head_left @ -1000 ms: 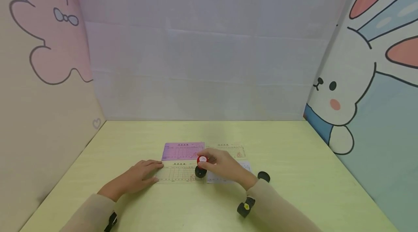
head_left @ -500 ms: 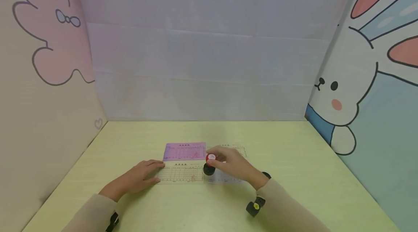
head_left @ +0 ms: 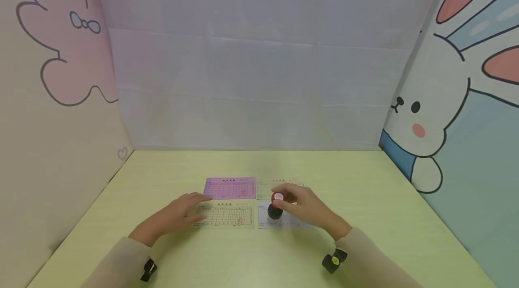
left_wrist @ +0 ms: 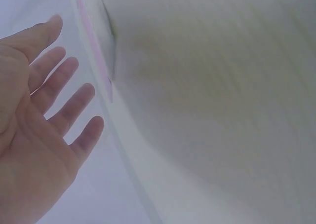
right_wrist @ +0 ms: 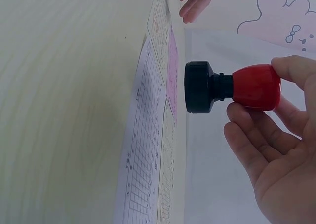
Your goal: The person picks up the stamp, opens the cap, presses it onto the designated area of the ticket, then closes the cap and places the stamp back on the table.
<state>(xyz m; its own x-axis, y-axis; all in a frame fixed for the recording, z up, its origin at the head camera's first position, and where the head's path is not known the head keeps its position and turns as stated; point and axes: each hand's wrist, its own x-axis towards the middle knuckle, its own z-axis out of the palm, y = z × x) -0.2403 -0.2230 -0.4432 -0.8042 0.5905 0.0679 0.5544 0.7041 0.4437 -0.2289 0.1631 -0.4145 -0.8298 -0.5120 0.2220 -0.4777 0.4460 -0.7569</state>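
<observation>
My right hand pinches the red handle of a black-based stamp between thumb and fingers. In the head view the stamp appears over the white slip at front right; the right wrist view has its base apart from the paper. My left hand has its fingers extended at the left edges of the purple slip and the front-left cream slip. Its palm shows in the left wrist view with nothing held. Red marks are on the purple and front-left slips. Another cream slip is partly hidden by my right hand.
The slips lie side by side in two rows on a pale yellow-green table. A white backdrop closes off the back. Side panels with a pink bear and a rabbit flank the table.
The stamp in my right hand has moved right, from the front-left cream slip to over the white one. My left hand has shifted slightly right. A black round piece is now hidden behind my right arm.
</observation>
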